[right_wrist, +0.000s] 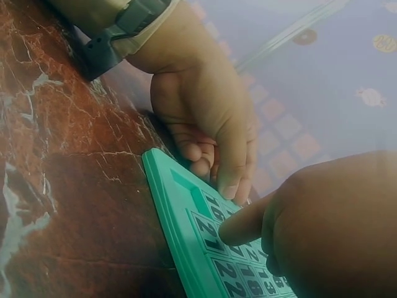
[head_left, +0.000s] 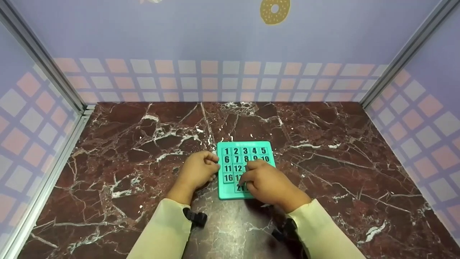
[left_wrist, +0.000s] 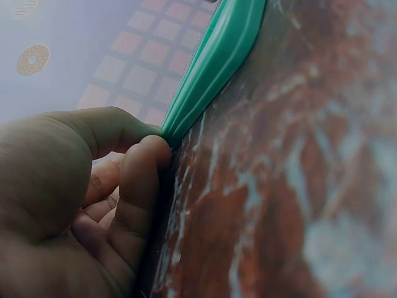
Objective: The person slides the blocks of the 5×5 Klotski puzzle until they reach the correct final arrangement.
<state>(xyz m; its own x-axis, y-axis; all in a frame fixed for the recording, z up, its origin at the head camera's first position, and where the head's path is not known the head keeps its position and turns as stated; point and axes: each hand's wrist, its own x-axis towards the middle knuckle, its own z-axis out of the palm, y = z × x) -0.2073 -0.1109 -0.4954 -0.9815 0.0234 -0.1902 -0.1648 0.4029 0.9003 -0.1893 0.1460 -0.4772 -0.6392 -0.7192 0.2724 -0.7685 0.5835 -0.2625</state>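
Note:
A turquoise number slide puzzle (head_left: pixel 225 189) lies flat on the table, its numbered tiles in rows. The bottom-left slot, below the 16 tile (head_left: pixel 228 177) and left of the 21 tile (right_wrist: pixel 208 233), holds no tile. At the puzzle's left edge my left hand (head_left: pixel 197 169) pinches the rim between thumb and index finger, as the left wrist view shows. My right hand (head_left: pixel 269 181) reaches over the lower right part and hides several tiles. Its index finger (right_wrist: pixel 248 225) is stretched out, with the tip on the tiles beside 21; the other fingers are bent under.
The table (head_left: pixel 125 144) has a dark red marble pattern with white veins. Behind it stands a lilac wall (head_left: pixel 215 36) with a checkered band, and similar panels close off both sides. Black wrist straps (head_left: pixel 196 217) sit by the light sleeves.

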